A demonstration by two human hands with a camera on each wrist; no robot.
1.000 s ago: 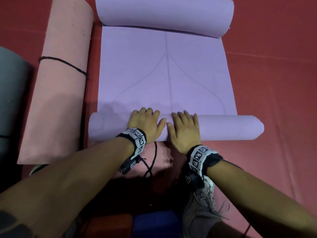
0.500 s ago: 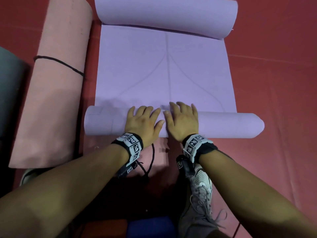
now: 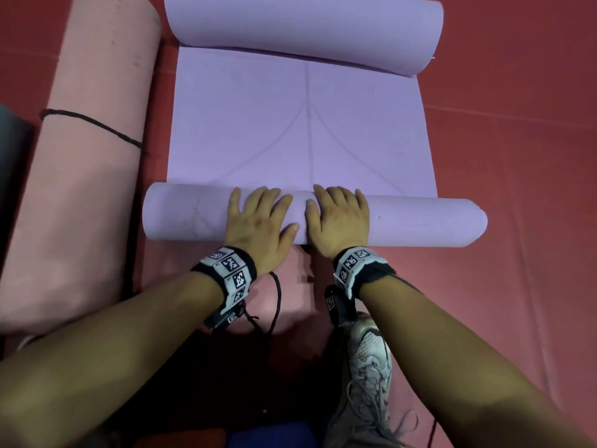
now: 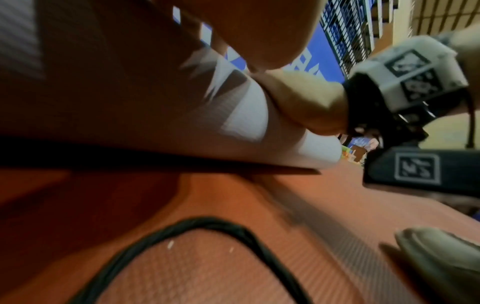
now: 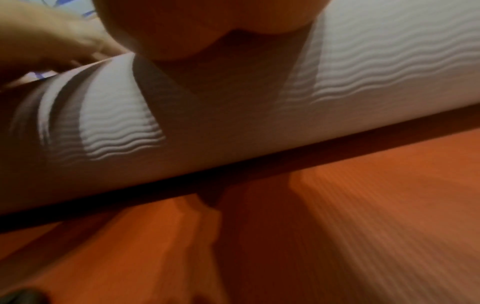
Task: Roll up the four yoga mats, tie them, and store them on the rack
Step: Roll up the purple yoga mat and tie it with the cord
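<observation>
A purple yoga mat [image 3: 300, 124] lies flat on the red floor, its near end wound into a roll [image 3: 420, 221] and its far end curled over [image 3: 303, 27]. My left hand [image 3: 258, 218] and right hand [image 3: 339, 218] press flat on top of the roll, side by side at its middle, fingers spread forward. The roll's ribbed surface [image 5: 363, 72] fills the right wrist view. A pink rolled mat [image 3: 84, 156] tied with a black cord [image 3: 93, 124] lies to the left. A loose black cord [image 3: 277, 299] rests on the floor near my left wrist, seen close in the left wrist view [image 4: 207, 236].
A dark grey mat [image 3: 9, 156] shows at the far left edge. My grey shoe [image 3: 368, 367] stands just behind the right wrist. Red floor padding [image 3: 517, 221] stretches off to the right. A blue wall and metal grille [image 4: 345, 30] stand far off.
Both hands have pushed the purple roll away from me, so it is thicker and less flat mat lies ahead. The hands stay flat on it.
</observation>
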